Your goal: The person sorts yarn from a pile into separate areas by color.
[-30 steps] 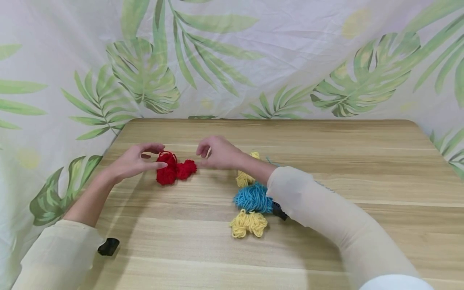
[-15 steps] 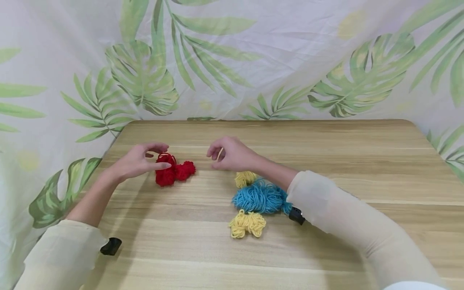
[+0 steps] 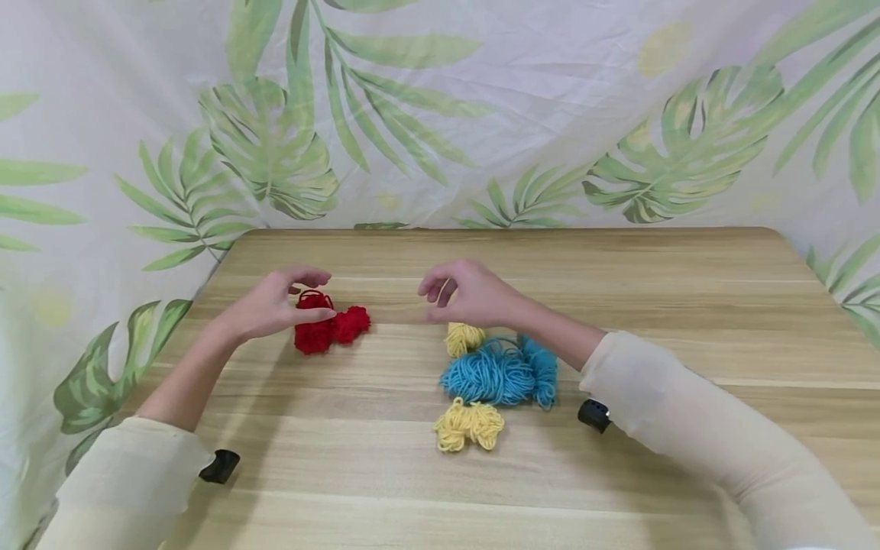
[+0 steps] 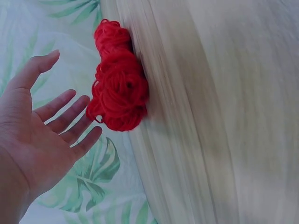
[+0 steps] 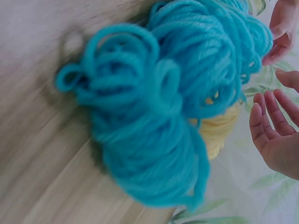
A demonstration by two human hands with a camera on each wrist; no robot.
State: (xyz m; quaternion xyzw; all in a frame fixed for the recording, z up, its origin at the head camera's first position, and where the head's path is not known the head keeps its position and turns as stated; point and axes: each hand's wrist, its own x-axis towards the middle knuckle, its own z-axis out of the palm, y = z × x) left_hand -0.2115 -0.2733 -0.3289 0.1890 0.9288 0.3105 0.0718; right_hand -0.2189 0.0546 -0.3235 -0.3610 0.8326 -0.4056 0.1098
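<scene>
A bundle of red yarn (image 3: 315, 334), narrow in the middle with loose loops on top, lies on the left of the table. Beside it hovers my left hand (image 3: 278, 307), thumb and fingers spread apart with nothing gripped; the left wrist view shows its fingers (image 4: 70, 119) extended near the red yarn (image 4: 119, 91). My right hand (image 3: 474, 294) hangs in the air with loosely bent fingers, holding nothing. Below it are a small yellow yarn bundle (image 3: 464, 338) and blue yarn (image 3: 488, 376) in two lobes. The right wrist view shows relaxed fingers on my right hand (image 5: 280, 140).
Another yellow yarn bundle (image 3: 470, 425) lies in front of the blue one on the wooden table (image 3: 344, 489). Black devices (image 3: 220, 466) sit at both sleeves. A leaf-print cloth (image 3: 426, 114) hangs behind the table's far edge.
My right hand has drawn back rightward from the red yarn, uncovering more of the blue yarn. My left hand has shifted slightly right. The yarn bundles stay in place.
</scene>
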